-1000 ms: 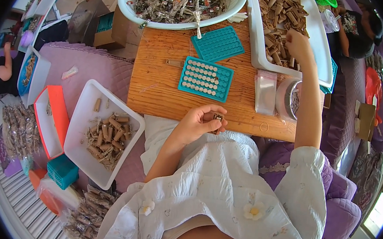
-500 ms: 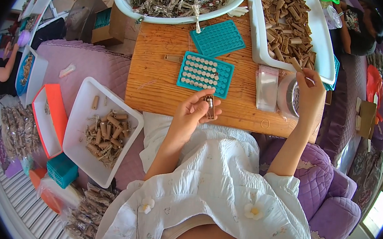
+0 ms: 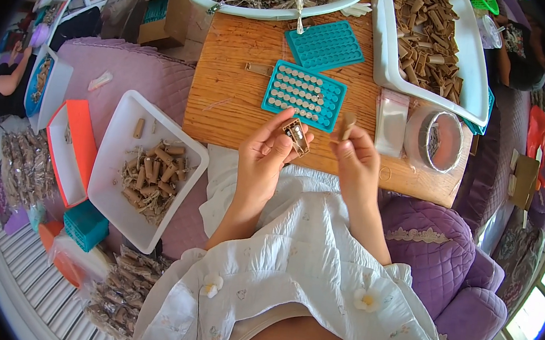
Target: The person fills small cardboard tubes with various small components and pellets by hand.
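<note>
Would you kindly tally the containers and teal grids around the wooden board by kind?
White trays: 2
White round basin: 1
Teal grid trays: 2
Total: 5

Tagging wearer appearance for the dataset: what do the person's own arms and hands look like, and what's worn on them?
Both forearms are bare from the elbow down. The left hand and right hand wear no gloves; no rings, watch or bracelets show. The only clothing in view is a loose white crinkled garment with small white fabric flowers and faint embroidered sprigs, covering the lap below the elbows.
</note>
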Demonstrator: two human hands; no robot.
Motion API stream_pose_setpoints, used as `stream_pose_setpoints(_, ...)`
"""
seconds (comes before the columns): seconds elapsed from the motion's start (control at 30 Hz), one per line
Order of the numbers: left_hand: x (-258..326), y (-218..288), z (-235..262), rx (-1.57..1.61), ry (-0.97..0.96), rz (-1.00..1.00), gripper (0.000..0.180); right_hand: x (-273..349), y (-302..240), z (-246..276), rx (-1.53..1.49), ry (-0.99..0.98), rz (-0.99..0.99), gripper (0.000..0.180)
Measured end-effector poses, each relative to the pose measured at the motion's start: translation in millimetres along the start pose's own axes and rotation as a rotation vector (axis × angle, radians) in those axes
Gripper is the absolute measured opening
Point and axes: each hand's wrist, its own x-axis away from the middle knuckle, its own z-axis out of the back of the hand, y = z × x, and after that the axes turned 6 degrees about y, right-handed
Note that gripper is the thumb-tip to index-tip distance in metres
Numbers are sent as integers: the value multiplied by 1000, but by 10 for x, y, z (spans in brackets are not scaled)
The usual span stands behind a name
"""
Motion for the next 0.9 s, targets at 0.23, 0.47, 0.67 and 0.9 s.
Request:
stream_pose_setpoints(0.23, 21, -18, -10, -31, -54, -116, 41, 220, -11, -185, -15, -118, 39, 27)
stream_pose_setpoints(0.47, 49, -1, -76, -68, -78, -172, 31, 226, 12, -205, 136, -100, 153, 25)
stream_pose_setpoints(0.67, 31, -39, -80, -107, -110, -177, 30, 210, 43, -191, 222, -50, 139, 24)
stream_pose_setpoints(0.9, 27, -52, -60, -112, -161, -117, 29, 154, 94, -172, 445, -11, 354, 26)
